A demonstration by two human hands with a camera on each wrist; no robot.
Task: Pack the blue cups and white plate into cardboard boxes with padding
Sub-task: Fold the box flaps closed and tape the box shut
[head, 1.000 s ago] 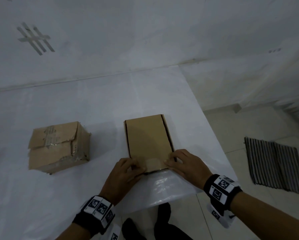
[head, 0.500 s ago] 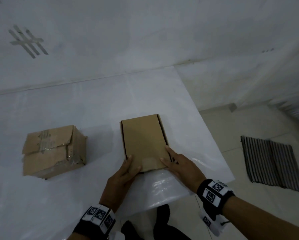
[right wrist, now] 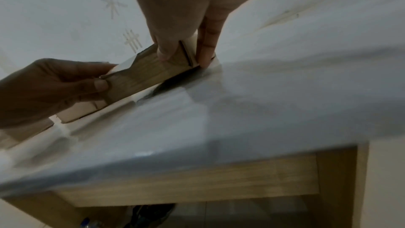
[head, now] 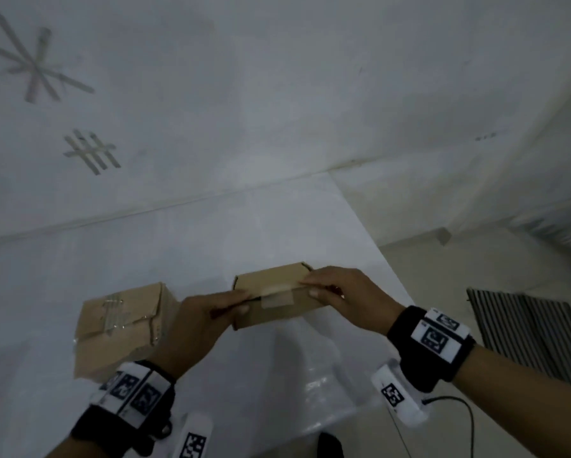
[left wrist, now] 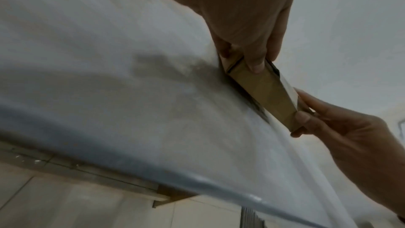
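Note:
A flat brown cardboard box (head: 277, 284) with a strip of tape (head: 276, 297) over its near edge is held above the white table (head: 211, 239). My left hand (head: 243, 301) pinches its left near corner, thumb on the front face. My right hand (head: 310, 288) pinches the right near corner. In the left wrist view the box (left wrist: 263, 91) hangs between the left hand (left wrist: 252, 58) and right hand (left wrist: 304, 119). The right wrist view shows the same box (right wrist: 140, 75). No cups or plate are visible.
A second, taped cardboard box (head: 122, 328) stands on the table just left of my left hand. The table's right edge runs close to my right wrist. A striped mat (head: 525, 332) lies on the floor at the right. A wall rises behind the table.
The flat box lay on the table with my fingers pressing its taped near end. Now both hands pinch its near corners and have raised it off the surface.

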